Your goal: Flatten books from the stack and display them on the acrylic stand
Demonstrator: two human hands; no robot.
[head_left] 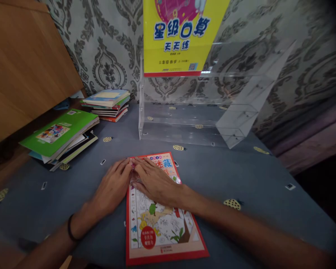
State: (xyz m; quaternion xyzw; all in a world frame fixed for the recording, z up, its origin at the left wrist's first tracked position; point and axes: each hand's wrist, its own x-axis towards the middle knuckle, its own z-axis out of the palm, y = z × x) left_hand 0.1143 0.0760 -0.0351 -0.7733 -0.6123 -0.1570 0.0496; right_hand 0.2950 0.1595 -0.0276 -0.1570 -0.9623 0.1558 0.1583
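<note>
A red-bordered picture book lies face up on the cloth-covered table in front of me. My left hand rests at its upper left edge, fingers stretched forward and lying on the cover. Across the upper part of the cover lies my right hand, its fingers extended toward the left and meeting my left fingertips. Both palms face down and cover part of the title. A dark band circles my left wrist.
Behind the book stands a clear acrylic rack, with a yellow workbook upright on its top tier. To the left are a stack under a green book and another book stack, near a wooden panel.
</note>
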